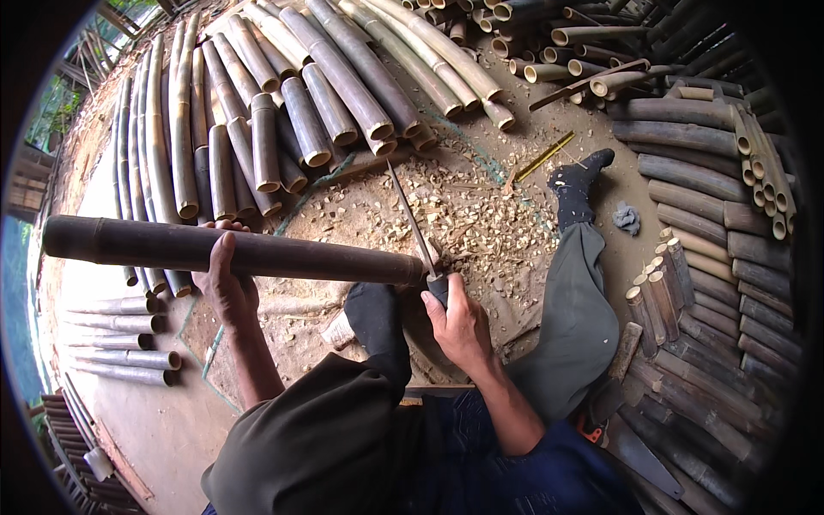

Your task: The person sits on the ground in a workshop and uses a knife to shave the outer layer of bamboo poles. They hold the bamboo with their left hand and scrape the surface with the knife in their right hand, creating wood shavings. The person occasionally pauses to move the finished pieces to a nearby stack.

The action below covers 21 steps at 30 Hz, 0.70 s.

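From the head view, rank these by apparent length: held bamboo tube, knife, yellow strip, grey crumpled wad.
1. Held bamboo tube
2. Knife
3. Yellow strip
4. Grey crumpled wad
Apparent length only; nearness to the camera may enlarge the tube and knife.

Bright left glare, black rim.

Single head-worn fisheye, looking steeply down over lap; hands near, ground beyond.
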### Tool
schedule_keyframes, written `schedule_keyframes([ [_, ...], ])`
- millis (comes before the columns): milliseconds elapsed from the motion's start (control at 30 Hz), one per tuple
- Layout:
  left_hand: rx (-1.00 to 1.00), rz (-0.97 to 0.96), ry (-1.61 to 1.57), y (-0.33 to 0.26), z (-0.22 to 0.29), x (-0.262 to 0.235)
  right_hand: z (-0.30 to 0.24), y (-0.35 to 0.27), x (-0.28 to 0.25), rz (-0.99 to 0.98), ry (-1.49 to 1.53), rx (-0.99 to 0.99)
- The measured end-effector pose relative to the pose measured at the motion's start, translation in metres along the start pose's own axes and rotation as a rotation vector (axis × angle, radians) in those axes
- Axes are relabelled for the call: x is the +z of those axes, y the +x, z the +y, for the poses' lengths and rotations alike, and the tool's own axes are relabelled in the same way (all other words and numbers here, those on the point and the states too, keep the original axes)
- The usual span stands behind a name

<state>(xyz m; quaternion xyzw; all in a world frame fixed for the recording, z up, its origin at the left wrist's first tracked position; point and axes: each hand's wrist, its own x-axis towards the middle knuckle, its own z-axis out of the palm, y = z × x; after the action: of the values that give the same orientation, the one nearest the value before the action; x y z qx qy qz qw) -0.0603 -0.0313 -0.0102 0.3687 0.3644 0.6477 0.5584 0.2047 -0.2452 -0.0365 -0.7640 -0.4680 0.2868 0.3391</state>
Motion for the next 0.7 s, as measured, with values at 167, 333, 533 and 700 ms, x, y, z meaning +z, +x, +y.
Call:
schedule_keyframes([
  [167, 0.004, -0.120, -0.006, 0.001, -0.001, 0.006, 0.035, -0.006, 0.024, 0.122, 0.000, -0.007],
  [333, -0.127, 0.085, -0.105, 0.004, 0.004, -0.003, 0.058, -0.006, 0.020, -0.056, -0.130, 0.206],
  [533, 0.008, 0.385, 0.106, 0.000, 0.000, 0.004, -0.020, -0.007, -0.012, 0.180, 0.152, -0.150],
  [700, 0.057, 0.323, 0.083, 0.000, -0.002, 0.022, 0.042, 0.001, 0.034, -0.074, -0.295, 0.249],
])
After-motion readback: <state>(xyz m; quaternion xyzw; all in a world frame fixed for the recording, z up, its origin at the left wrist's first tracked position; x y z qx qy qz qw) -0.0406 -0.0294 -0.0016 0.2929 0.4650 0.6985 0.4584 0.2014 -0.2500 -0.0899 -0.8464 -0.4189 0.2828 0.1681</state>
